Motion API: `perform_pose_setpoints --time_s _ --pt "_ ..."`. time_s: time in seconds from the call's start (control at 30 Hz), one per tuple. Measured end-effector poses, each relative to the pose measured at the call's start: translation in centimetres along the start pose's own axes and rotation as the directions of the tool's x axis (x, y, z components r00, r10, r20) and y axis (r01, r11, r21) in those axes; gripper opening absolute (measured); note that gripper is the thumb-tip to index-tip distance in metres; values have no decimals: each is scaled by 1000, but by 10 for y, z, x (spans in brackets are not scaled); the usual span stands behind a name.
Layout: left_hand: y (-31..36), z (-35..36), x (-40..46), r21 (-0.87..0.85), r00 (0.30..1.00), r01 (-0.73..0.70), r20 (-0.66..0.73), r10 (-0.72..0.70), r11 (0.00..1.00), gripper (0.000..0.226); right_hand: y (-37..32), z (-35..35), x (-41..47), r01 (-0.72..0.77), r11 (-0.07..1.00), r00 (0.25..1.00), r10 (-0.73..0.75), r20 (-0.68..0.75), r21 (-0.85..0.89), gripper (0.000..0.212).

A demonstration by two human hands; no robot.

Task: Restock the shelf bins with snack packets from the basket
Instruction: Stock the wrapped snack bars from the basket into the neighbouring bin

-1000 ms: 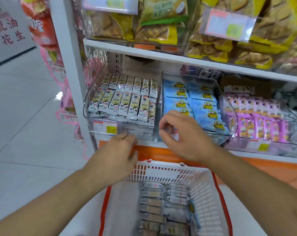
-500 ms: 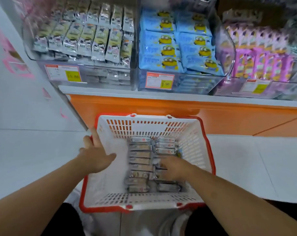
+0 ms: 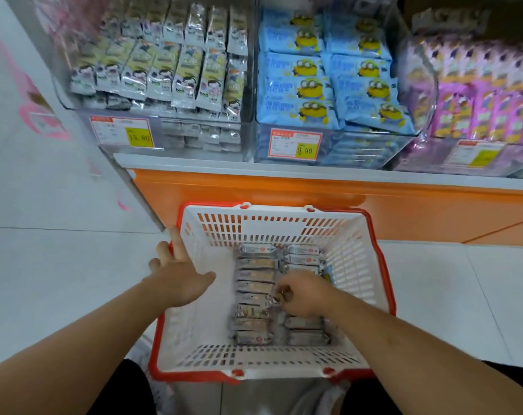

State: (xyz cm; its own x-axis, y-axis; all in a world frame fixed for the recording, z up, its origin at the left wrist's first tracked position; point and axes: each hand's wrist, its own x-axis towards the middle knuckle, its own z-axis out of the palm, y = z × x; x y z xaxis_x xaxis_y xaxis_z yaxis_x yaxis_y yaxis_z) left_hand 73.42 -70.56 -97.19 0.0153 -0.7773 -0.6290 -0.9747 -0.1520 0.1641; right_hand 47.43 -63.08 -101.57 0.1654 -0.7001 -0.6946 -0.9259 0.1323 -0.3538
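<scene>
A white basket with a red rim (image 3: 356,262) stands on the floor below the shelf. Two rows of silver snack packets (image 3: 255,277) lie in its bottom. My right hand (image 3: 305,293) is down in the basket, fingers curled on a silver packet in the right row. My left hand (image 3: 180,277) hovers with spread fingers over the basket's left rim, holding nothing. Above, a clear shelf bin (image 3: 194,139) at the left holds several matching silver and yellow packets standing in rows.
A middle bin (image 3: 293,145) holds blue packets with yellow cartoon figures, and a right bin (image 3: 475,154) holds purple packets. An orange base panel (image 3: 284,190) runs under the shelf. White tiled floor (image 3: 59,265) lies to the left and right of the basket.
Both hands came down from the shelf bin front to the basket. My right hand has since curled onto a packet and my left hand shifted slightly over the left rim.
</scene>
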Motion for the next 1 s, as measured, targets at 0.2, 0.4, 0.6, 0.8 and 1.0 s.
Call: perform_pose_setpoints --time_s 0.2,0.4,0.6,0.8,1.0 --pt "34 -73 -35 28 969 -233 -72 234 972 58 -73 -108 -57 241 971 935 -235 -265 -11 39" --pt "57 -164 -99 -641 786 -380 156 598 666 28 -133 -190 -127 404 897 773 -440 -457 -181 64" --pt "64 -195 -117 -789 808 -447 -153 569 422 45 -159 -219 -164 411 892 670 -435 -602 -186 64" --pt "65 -211 -104 -767 833 -488 -267 485 417 43 -175 -236 -149 353 904 632 -421 -651 -242 70" --pt "76 -230 -84 -702 814 -563 -379 439 437 28 -183 -264 -124 353 932 635 -304 -711 -83 72"
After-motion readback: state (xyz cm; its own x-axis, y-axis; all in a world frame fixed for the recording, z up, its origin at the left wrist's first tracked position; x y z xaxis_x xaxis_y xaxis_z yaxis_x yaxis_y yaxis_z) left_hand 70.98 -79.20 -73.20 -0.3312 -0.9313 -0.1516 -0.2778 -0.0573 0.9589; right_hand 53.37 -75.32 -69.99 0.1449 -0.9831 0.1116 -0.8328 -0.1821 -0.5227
